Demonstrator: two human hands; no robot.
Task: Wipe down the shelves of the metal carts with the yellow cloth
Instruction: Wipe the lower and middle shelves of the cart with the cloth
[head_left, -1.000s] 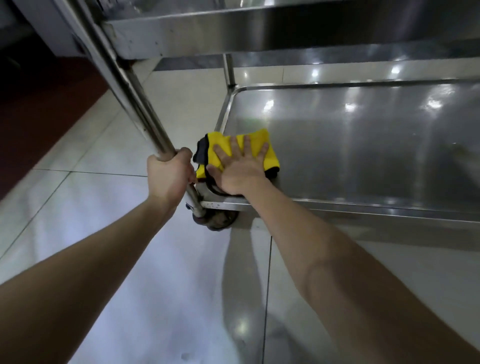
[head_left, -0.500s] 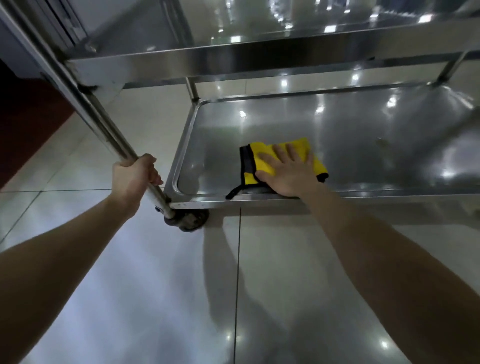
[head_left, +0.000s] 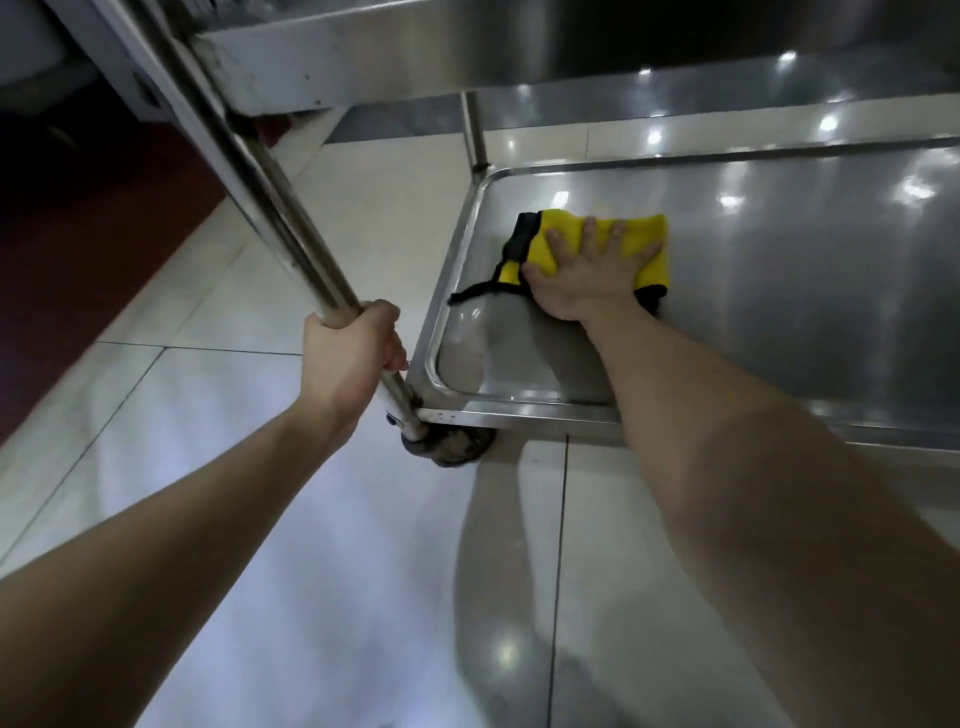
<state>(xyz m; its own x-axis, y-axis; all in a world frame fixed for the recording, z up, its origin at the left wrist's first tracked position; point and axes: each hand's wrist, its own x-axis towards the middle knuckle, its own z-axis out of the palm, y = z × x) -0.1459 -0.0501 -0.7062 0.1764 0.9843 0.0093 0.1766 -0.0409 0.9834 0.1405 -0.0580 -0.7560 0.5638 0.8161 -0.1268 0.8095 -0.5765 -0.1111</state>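
Note:
The yellow cloth (head_left: 644, 236), edged in black, lies folded on the bottom shelf (head_left: 805, 312) of the steel cart, near its left end. My right hand (head_left: 587, 278) presses flat on the cloth with fingers spread, covering its middle. A black strip of the cloth trails toward the shelf's left rim. My left hand (head_left: 350, 353) is wrapped around the cart's slanted corner post (head_left: 244, 156), just above the shelf's front left corner.
An upper shelf (head_left: 363, 57) overhangs the bottom one. A dark caster wheel (head_left: 449, 447) sits under the front left corner. A rear post (head_left: 474, 130) rises at the far left corner. Pale glossy floor tiles surround the cart; dark red flooring lies at far left.
My right hand slid the cloth from the shelf's front edge back toward the rear and left. The left hand kept its grip on the post. The camera swung left and closer.

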